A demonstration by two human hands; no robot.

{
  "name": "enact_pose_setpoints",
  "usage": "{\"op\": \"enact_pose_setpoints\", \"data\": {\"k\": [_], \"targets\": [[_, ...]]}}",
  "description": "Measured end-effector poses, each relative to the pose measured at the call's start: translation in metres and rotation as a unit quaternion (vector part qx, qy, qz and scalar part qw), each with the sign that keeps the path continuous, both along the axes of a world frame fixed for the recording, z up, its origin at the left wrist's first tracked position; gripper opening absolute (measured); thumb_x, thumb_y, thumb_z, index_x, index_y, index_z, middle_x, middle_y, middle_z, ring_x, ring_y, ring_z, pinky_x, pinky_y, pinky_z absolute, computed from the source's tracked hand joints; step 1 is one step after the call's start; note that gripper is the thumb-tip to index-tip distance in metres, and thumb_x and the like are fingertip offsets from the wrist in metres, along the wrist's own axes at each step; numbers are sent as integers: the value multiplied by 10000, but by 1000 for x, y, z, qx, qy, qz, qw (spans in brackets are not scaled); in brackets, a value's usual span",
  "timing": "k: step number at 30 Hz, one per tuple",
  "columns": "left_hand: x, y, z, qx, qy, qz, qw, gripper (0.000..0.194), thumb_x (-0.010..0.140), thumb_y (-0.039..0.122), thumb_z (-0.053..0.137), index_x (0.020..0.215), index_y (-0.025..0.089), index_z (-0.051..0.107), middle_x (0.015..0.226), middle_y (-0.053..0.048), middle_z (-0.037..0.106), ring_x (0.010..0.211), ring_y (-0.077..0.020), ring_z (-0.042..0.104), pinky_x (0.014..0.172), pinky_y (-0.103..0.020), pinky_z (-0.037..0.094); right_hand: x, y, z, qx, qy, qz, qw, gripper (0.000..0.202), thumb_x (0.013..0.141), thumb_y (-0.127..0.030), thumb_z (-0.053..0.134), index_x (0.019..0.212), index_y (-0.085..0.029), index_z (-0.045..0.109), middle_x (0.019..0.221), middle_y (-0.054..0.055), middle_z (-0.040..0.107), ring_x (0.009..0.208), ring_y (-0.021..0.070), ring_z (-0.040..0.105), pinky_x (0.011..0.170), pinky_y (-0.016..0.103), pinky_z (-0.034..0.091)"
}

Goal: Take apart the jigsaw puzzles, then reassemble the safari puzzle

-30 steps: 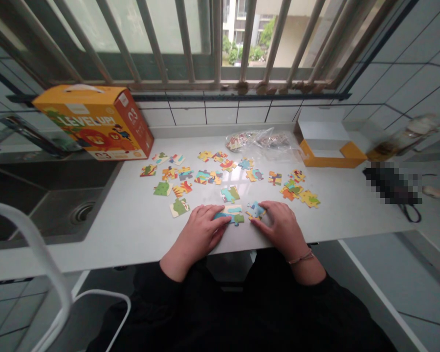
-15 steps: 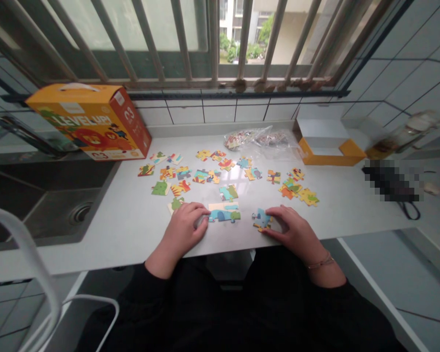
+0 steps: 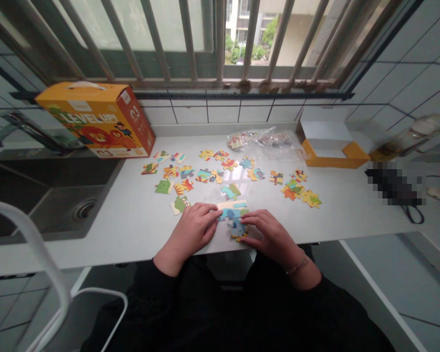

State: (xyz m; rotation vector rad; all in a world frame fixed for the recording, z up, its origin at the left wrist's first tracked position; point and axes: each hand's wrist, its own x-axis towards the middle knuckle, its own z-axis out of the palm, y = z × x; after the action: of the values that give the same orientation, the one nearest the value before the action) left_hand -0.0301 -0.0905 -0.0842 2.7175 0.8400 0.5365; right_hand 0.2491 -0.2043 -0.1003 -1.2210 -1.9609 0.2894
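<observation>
at the bench (image 3: 132,215), apparently mid-join: touching a puzzle strip (image 3: 232,206) with curled left fingers (image 3: 208,209), unclear if gripping; pinching a blue piece (image 3: 237,229) between right fingers (image 3: 254,215); likely needing alignment next.

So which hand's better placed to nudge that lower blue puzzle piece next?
Right hand, likely: it holds the lower blue piece, while the left hand is at the upper strip.

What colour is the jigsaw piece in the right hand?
The jigsaw piece is mostly blue with some yellow, seen in the head view.
</observation>
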Motion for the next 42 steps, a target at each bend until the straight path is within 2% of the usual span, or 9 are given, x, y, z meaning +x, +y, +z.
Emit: {"op": "enact_pose_setpoints", "data": {"k": [9, 19, 24, 29, 34, 39, 42], "targets": [[-1, -2, 2, -10, -16, 1, 1000, 339, 1055, 215, 623, 1380, 218, 721, 1416, -126, 758, 1285, -328, 690, 1051, -548, 531, -17, 15, 2, -13, -17, 29, 999, 471, 954, -344, 902, 1368, -311, 679, 1300, 79, 801, 1206, 303, 744, 1060, 521, 622], [-4, -3, 2, -23, -30, -23, 999, 306, 1052, 189, 598, 1326, 244, 722, 1434, -110, 753, 1310, -315, 686, 1085, -536, 527, -15, 10, 0, -17, -15, 11, 1000, 538, 937, -336, 919, 1393, -302, 634, 1281, 96, 783, 1191, 314, 736, 1040, 541, 625], [-3, -4, 3, -29, -31, -20, 999, 251, 1053, 211, 610, 1261, 253, 743, 1411, -109, 763, 1296, -321, 694, 1074, -546, 534, -16, 6, 1, -26, -18, -15, 999, 530, 916, -323, 927, 1370, -303, 655, 1268, 105, 783, 1171, 320, 750, 1021, 541, 636], [-4, -5, 5, -33, -26, -26, 999, 256, 1055, 246, 622, 1276, 256, 751, 1428, -112, 755, 1300, -322, 690, 1085, -541, 531, -15, 7, 2, -24, -18, -10, 1000, 541, 923, -313, 921, 1389, -301, 645, 1264, 100, 792, 1154, 317, 754, 1019, 535, 631], [-5, -6, 7, -40, -30, -43, 998, 286, 1069, 360, 671, 1332, 269, 736, 1461, -112, 737, 1342, -326, 671, 1118, -534, 510, -14, 8, 1, -45, -19, -7, 999, 569, 929, -300, 908, 1436, -321, 650, 1270, 82, 801, 1166, 311, 747, 1026, 528, 639], [-4, -6, 7, -32, -13, -80, 996, 540, 978, 602, 820, 1393, 274, 709, 1486, -122, 727, 1360, -353, 659, 1117, -530, 489, -13, 9, -2, -49, -27, -3, 998, 528, 933, -287, 897, 1403, -302, 657, 1236, 91, 798, 1157, 315, 746, 1025, 534, 637], [-4, -5, 7, -41, -10, -97, 994, 569, 965, 643, 822, 1394, 287, 707, 1437, -105, 756, 1342, -337, 672, 1110, -509, 480, -14, 8, -1, -48, -23, -2, 999, 552, 929, -307, 900, 1416, -311, 640, 1265, 88, 792, 1170, 318, 743, 1040, 547, 628]]}}
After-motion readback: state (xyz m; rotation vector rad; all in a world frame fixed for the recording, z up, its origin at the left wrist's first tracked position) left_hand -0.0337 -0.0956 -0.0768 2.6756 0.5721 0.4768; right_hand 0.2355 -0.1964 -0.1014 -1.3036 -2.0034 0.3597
